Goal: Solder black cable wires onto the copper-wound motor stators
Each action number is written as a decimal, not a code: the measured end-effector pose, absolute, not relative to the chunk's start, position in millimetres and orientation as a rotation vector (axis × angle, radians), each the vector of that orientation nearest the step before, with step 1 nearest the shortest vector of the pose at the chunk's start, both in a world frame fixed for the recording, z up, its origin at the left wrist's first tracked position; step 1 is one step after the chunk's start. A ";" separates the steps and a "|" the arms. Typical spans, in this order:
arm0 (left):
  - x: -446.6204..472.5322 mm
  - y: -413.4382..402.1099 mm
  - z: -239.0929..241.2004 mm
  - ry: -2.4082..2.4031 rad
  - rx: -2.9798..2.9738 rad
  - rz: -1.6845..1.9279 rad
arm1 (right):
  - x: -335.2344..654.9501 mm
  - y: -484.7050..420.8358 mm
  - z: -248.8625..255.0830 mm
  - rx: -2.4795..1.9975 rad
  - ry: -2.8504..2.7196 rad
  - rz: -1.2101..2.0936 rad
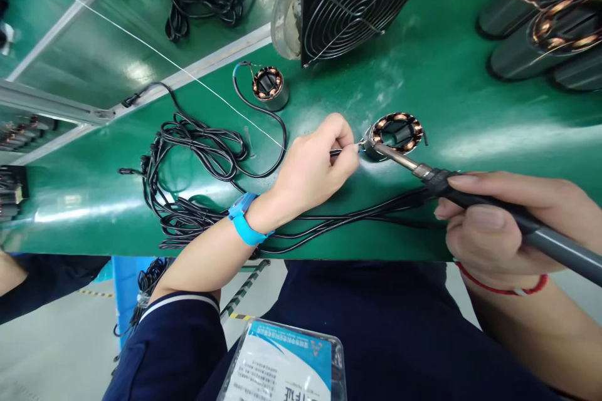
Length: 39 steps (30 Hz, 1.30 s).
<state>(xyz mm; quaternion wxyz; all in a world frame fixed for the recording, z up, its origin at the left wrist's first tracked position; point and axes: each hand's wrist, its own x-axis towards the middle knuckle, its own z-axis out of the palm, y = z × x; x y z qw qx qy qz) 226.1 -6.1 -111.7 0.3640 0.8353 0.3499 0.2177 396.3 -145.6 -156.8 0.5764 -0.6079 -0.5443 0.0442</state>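
My left hand (320, 160) is closed in a pinch on the end of a black cable (335, 152), beside a motor stator (399, 131) with copper windings. In my right hand (508, 225) is a soldering iron (451, 187), gripped like a pen. Its tip meets the stator's left rim, where a thin wire from the cable end also arrives. The exact contact at the tip is too small to make out. A thin white strand (202, 83), likely solder wire, runs from the upper left down behind my left hand.
Another stator (269, 86) with a cable attached stands behind my left hand. Coiled black cables (197, 144) lie at left. A fan with a wire guard (350, 9) stands at the back; several stators (522, 31) at right. Another person's arm (42, 279) shows at far left.
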 end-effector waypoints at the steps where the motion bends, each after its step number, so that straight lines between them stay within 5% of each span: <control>1: 226.1 -6.0 -111.8 0.903 2.153 0.557 | 396.1 -144.1 -154.2 -1.351 -1.317 0.075; 17: 227.4 -6.5 -106.7 0.953 2.136 0.496 | 378.9 -117.5 -120.3 -1.393 -1.322 0.285; 39: 223.8 -3.7 -106.1 0.799 2.044 0.603 | 372.8 -96.4 -119.9 -1.701 -1.689 0.101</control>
